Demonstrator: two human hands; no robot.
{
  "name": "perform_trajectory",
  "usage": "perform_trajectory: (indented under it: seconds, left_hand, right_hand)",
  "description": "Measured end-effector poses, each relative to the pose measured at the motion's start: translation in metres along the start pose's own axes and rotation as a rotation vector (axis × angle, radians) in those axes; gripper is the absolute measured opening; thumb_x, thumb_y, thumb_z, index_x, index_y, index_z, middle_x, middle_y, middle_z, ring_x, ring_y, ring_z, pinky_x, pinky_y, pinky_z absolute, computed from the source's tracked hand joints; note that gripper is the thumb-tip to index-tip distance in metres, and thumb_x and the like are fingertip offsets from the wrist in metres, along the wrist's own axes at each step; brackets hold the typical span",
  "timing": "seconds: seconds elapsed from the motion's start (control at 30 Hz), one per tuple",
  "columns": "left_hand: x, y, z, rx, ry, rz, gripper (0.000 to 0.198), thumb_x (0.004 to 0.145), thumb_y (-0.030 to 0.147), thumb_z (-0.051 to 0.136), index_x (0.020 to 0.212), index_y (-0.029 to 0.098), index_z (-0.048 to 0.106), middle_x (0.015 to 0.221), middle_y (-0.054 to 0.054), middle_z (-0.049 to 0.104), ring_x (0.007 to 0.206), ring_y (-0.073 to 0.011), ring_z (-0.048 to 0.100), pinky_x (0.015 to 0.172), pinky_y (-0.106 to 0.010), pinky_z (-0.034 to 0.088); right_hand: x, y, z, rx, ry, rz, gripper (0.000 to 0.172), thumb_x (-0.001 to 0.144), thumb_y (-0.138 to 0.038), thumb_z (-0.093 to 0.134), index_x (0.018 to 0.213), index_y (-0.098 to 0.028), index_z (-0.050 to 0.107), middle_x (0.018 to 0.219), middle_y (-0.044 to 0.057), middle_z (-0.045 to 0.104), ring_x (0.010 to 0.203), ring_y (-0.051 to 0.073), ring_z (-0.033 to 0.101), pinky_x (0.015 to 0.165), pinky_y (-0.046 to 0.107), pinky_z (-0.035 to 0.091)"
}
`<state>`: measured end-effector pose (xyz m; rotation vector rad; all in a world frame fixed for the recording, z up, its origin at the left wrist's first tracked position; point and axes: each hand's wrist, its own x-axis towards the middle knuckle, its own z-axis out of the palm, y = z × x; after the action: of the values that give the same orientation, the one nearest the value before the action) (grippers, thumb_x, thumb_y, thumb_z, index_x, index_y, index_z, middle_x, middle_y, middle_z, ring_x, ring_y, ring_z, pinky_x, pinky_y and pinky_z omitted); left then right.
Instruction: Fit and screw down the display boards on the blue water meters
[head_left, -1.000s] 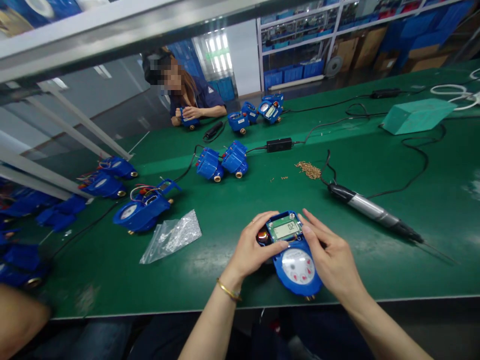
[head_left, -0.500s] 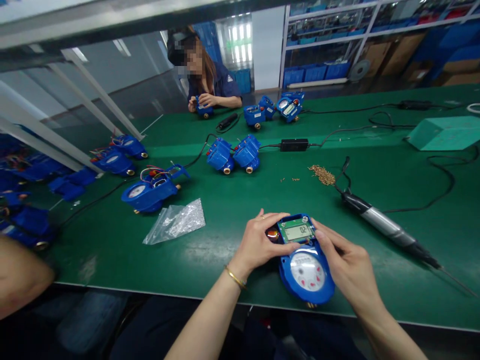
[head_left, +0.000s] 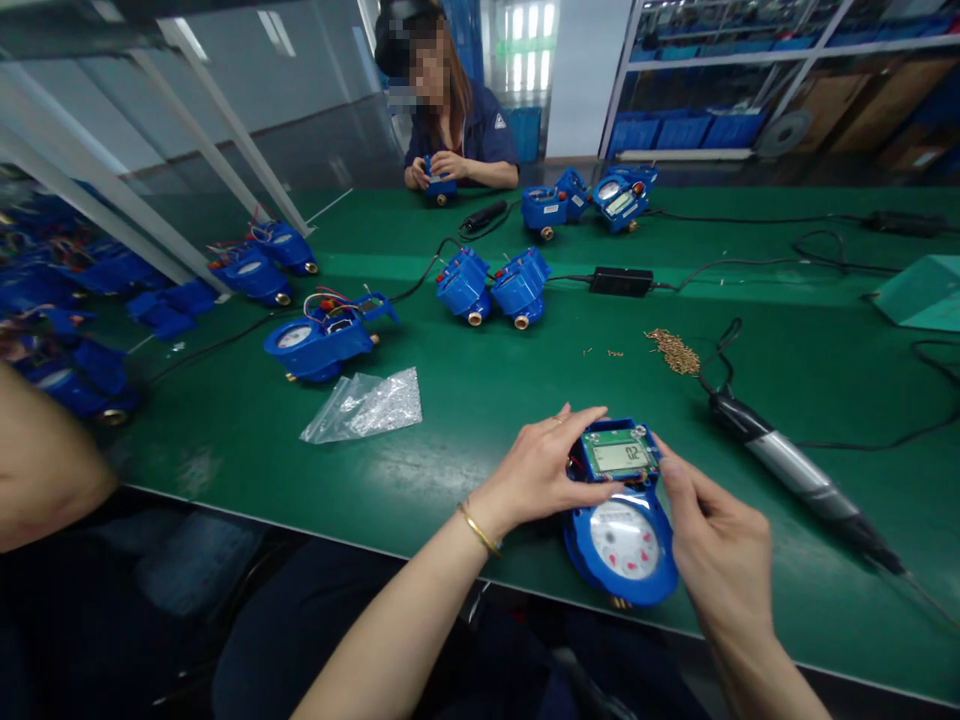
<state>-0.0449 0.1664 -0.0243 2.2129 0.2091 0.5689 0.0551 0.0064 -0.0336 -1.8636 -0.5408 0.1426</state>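
By the near edge of the table (head_left: 480,390), left hand (head_left: 529,478) and right hand (head_left: 724,540) fingers grasp the blue meter (head_left: 624,540), likely steadying it, display (head_left: 621,457) upward.

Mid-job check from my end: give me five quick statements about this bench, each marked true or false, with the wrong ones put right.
1. The left hand and right hand both touch one blue meter. True.
2. A lid covers its display. False: the display is uncovered and shows digits.
3. The power tool lies left of the plastic bag. False: it lies to the right.
4. A person across the table has hands on another meter. True.
5. Loose brass-coloured pieces lie in a pile. True.
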Motion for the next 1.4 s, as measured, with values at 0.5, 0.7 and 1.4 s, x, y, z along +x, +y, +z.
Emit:
perform_trajectory:
  seconds: [0.5, 0.7, 1.4]
  left_hand:
    - [0.005, 0.0, -0.006, -0.127, -0.017, 0.045, 0.062, 0.077, 0.04, 0.082, 0.129, 0.02, 0.056, 0.13, -0.008, 0.069, 0.12, -0.0254, 0.066, 0.12, -0.047, 0.034]
    - [0.004, 0.004, -0.003, -0.194, -0.032, 0.004, 0.058, 0.077, 0.037, 0.079, 0.127, 0.021, 0.055, 0.127, -0.01, 0.067, 0.119, -0.0261, 0.064, 0.101, -0.037, 0.049]
    - [0.0, -0.001, 0.018, -0.255, 0.146, -0.209, 0.042, 0.069, 0.025, 0.083, 0.105, 0.02, 0.063, 0.106, -0.005, 0.072, 0.099, -0.0232, 0.066, 0.086, -0.035, 0.051]
  right_hand:
    - [0.009, 0.009, -0.013, -0.134, -0.214, -0.268, 0.054, 0.094, -0.046, 0.06, 0.144, -0.026, 0.054, 0.143, 0.005, 0.057, 0.131, 0.028, 0.056, 0.11, 0.043, 0.047]
    - [0.009, 0.009, -0.01, -0.002, -0.196, -0.175, 0.052, 0.09, -0.044, 0.067, 0.137, -0.023, 0.061, 0.139, 0.007, 0.06, 0.127, 0.03, 0.059, 0.11, 0.048, 0.047]
    - [0.011, 0.019, -0.003, 0.314, -0.281, -0.003, 0.061, 0.085, -0.043, 0.071, 0.139, -0.019, 0.056, 0.142, 0.016, 0.056, 0.13, 0.036, 0.054, 0.111, 0.055, 0.04]
